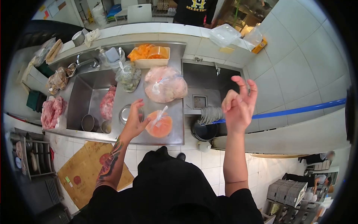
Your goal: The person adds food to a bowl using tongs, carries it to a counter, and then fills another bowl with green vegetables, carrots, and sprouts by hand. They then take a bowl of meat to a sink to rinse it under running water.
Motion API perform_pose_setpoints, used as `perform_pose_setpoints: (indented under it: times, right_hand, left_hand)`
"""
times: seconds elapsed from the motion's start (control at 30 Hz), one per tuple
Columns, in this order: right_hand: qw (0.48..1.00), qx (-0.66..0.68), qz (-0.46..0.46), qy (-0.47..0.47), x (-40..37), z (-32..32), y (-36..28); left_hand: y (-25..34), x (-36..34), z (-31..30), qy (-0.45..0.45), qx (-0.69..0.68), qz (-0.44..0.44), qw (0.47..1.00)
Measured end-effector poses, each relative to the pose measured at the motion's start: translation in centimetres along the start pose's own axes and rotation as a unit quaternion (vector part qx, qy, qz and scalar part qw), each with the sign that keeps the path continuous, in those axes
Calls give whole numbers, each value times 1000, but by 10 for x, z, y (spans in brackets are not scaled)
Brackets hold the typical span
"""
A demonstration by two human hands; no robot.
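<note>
My left hand point(134, 120) is over the steel counter point(175, 138), fingers spread and holding nothing. Its thumb reaches the edge of a knotted clear plastic bag point(159, 126) with pinkish-orange contents. Behind the fingers sits a round metal bowl point(126, 114), partly hidden. My right hand point(239, 104) is raised at the right, well apart from the counter items, its fingers bent and partly spread with nothing visible in them. Farther back on the counter lies a large knotted bag of pale pink meat point(165, 84). Beside it stands a bag of greenish contents point(128, 76).
A sink point(80, 100) at left holds raw meat point(108, 102) and metal cups. Orange items fill a white tray point(151, 62) at the back. A mop point(211, 115) with a blue handle point(291, 111) slants across the right. Beyond the ledge stands a person point(194, 13).
</note>
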State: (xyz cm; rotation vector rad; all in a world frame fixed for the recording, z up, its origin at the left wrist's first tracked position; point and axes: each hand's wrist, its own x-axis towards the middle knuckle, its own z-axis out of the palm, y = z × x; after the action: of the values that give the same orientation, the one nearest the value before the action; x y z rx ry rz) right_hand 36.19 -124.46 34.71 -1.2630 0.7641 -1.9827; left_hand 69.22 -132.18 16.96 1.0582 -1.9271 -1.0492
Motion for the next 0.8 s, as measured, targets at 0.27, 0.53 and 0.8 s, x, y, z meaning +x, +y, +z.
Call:
perform_pose_setpoints:
  times: [0.27, 0.53, 0.8]
  right_hand:
    - [997, 46, -4, 59, 7, 2, 2]
    - [885, -245, 272, 287, -135, -159, 128]
    - [799, -298, 451, 264, -307, -105, 159]
  left_hand:
    - [-16, -7, -7, -2, 3, -6, 1000]
    - [-56, -24, -37, 9, -4, -23, 1000]
    - [-111, 9, -102, -23, 190, 125, 974]
